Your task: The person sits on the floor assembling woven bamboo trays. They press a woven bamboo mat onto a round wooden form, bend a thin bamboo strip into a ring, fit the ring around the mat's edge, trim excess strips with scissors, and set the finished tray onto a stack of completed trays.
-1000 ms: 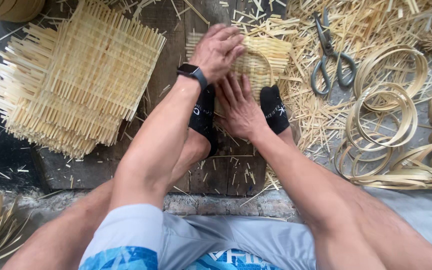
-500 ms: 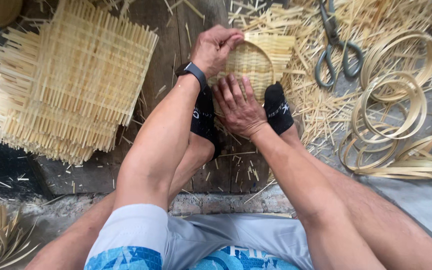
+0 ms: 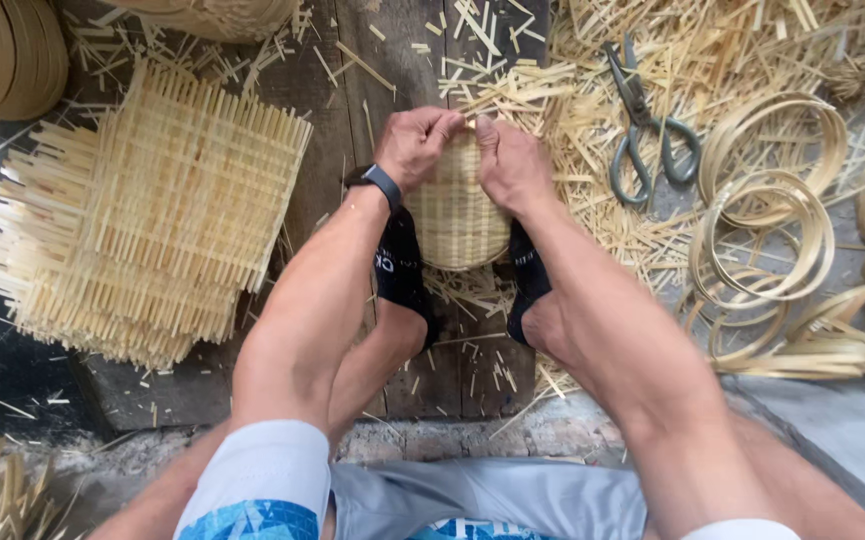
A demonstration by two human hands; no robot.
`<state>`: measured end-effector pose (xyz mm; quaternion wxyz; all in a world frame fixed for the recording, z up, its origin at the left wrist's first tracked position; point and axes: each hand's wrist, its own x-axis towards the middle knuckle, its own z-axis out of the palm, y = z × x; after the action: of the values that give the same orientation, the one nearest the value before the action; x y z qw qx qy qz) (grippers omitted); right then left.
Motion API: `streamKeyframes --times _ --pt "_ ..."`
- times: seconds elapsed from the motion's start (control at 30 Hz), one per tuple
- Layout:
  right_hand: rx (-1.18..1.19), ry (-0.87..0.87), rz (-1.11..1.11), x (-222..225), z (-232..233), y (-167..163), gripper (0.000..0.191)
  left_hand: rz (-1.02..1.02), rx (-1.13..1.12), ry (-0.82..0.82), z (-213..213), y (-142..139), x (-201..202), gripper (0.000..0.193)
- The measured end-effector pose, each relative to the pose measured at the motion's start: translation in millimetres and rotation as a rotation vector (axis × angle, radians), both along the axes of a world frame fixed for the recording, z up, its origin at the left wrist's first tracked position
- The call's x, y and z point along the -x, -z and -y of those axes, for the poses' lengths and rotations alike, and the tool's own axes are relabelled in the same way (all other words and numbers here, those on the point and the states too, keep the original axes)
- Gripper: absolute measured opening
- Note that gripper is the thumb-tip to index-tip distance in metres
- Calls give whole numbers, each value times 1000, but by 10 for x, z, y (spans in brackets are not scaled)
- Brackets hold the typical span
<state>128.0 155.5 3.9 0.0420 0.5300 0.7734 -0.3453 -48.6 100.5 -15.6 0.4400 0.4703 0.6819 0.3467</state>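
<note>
A small woven bamboo basket stands on the wooden boards, clamped between my two feet in black socks. My left hand grips its far rim on the left side; a black watch sits on that wrist. My right hand grips the same rim on the right, thumbs nearly meeting at the top. The far edge of the basket is hidden behind my fingers.
A stack of flat woven bamboo mats lies to the left. Scissors rest on bamboo scraps at upper right. Several bamboo hoops lie at the right. Rolled bamboo strips sit at top left.
The basket has been turned upright between my feet. My right hand left the near side by my foot and rose to the rim beside the left hand.
</note>
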Motion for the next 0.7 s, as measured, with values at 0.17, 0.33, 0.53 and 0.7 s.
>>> streamKeyframes --times 0.17,0.33,0.53,0.7 --pt "-69 49 -389 89 -92 297 49 51 50 -75 -82 52 -9 29" --pt "102 76 -421 -70 -187 49 46 141 72 5 -51 -158 9 33" --pt "32 -179 340 -1588 -637 -1320 55 -251 -23 147 135 -625 -117 47" --pt "121 -235 594 -2453 -464 -1543 46 -655 -599 212 728 -560 -631 33"
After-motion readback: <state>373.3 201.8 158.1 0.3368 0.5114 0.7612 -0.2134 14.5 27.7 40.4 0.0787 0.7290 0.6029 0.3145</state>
